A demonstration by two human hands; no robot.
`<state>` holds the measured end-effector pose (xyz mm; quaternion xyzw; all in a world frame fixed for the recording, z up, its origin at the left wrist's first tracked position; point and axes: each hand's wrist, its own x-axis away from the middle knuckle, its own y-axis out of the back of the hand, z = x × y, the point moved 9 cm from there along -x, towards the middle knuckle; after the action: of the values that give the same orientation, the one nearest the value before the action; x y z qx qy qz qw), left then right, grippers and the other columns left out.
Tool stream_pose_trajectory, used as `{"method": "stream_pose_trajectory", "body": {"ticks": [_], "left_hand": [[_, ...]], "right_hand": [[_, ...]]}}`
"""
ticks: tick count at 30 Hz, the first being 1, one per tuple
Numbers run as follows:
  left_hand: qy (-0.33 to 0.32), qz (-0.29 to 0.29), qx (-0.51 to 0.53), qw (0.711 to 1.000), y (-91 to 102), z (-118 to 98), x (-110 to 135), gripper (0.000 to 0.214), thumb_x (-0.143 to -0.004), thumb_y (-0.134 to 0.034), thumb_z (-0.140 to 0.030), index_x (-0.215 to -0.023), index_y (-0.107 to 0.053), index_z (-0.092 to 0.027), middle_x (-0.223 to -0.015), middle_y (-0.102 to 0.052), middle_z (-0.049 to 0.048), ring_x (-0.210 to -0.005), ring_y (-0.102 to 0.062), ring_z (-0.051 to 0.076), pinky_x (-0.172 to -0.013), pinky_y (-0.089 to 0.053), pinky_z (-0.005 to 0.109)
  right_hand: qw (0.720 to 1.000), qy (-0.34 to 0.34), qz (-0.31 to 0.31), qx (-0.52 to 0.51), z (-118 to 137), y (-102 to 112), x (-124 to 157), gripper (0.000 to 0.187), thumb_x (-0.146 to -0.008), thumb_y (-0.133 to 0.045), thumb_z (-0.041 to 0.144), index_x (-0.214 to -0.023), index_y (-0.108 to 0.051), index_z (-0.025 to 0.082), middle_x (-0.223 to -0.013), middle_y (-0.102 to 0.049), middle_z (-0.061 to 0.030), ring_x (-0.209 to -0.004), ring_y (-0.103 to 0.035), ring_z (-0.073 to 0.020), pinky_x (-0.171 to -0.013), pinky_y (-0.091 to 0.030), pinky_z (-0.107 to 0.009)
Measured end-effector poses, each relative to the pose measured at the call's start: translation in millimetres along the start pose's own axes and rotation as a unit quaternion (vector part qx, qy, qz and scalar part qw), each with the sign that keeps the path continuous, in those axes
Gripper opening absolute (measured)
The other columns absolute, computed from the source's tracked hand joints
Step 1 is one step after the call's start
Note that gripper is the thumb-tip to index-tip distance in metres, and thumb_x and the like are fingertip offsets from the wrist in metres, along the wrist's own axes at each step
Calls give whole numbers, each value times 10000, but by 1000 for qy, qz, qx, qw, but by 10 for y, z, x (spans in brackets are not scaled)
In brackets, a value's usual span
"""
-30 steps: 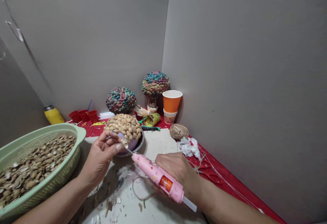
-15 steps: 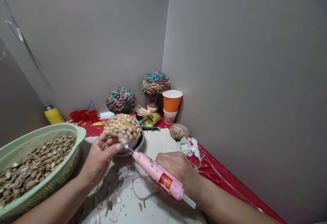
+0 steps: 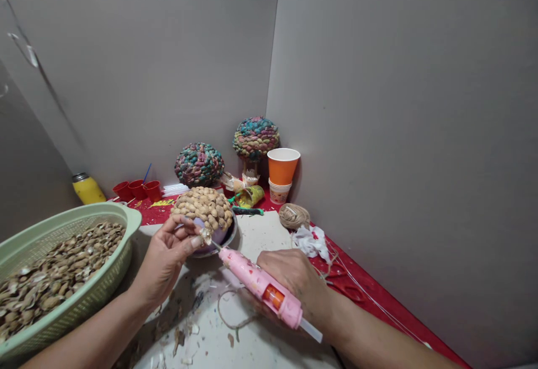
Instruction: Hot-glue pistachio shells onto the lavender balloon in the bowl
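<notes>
In the head view, the left hand (image 3: 168,254) has its grip closed on a small peanut shell (image 3: 205,236), pinched between the thumb and fingers. The right hand (image 3: 290,273) has its grip wrapped around a pink hot glue gun (image 3: 258,286). The nozzle points to the shell; whether it touches, I cannot tell. A clear glue stick (image 3: 311,330) comes out from the rear end of the gun.

Just behind the left hand, a purple ball (image 3: 219,237), covered on its upper part with peanut shells, sits in a round bowl (image 3: 233,233). At the left there is a green basket (image 3: 135,217) with many loose shells (image 3: 63,273). Farther back on the table (image 3: 145,217) are two coloured shell-covered balls (image 3: 199,164), an orange cup (image 3: 282,170) and a roll of twine (image 3: 294,216)
</notes>
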<state>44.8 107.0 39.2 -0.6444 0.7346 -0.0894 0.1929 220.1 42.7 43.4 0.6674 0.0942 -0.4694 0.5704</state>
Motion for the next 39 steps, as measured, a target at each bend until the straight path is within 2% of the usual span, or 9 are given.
{"method": "stream_pose_trajectory", "body": {"ticks": [11,20,26,32,36,39], "left_hand": [[11,7,-11,1000,2,47,-3,320,-653,-846,-144,-855,-601,-186,-806,-704,-19,-734,-654,98,-717,-537,194],[-3,-1,-7,1000,1,-12,2,309,-642,-848,-133,-840,-616,-182,-795,-700,-21,-735,-638,90,-701,-530,173],[5,-9,-8,1000,29,17,2,325,-638,-851,-135,-854,-613,-185,-817,-705,-6,-760,-639,98,-723,-527,182],[1,-6,-2,1000,20,10,-6,313,-640,-849,-119,-848,-624,-185,-815,-692,-10,-759,-643,97,-722,-538,182],[0,-7,11,1000,25,-64,-16,304,-642,-848,-114,-851,-639,-185,-821,-696,-6,-739,-651,98,-694,-553,178],[-15,-19,18,1000,58,-242,-19,306,-645,-847,-120,-864,-646,-190,-801,-692,-7,-718,-654,101,-673,-564,179]], "right_hand": [[1000,-3,0,6,-6,-5,1,347,-939,-517,357,-647,-410,205,-572,-451,48,-481,-353,-97,-500,-182,-290],[1000,3,-4,9,17,26,-23,384,-958,-496,367,-622,-411,201,-556,-436,49,-469,-336,-97,-499,-172,-292],[1000,-9,9,2,14,-4,-9,387,-989,-435,340,-629,-423,200,-565,-454,42,-476,-357,-99,-514,-185,-295],[1000,-12,11,-20,-3,-16,4,357,-959,-471,337,-634,-404,205,-567,-453,48,-479,-358,-96,-505,-195,-291],[999,25,16,-36,54,-40,-5,390,-972,-417,379,-622,-394,209,-549,-430,46,-467,-323,-107,-489,-178,-303],[995,59,67,-54,137,-127,-13,407,-973,-373,404,-614,-395,214,-549,-446,30,-467,-325,-123,-485,-178,-312]]}}
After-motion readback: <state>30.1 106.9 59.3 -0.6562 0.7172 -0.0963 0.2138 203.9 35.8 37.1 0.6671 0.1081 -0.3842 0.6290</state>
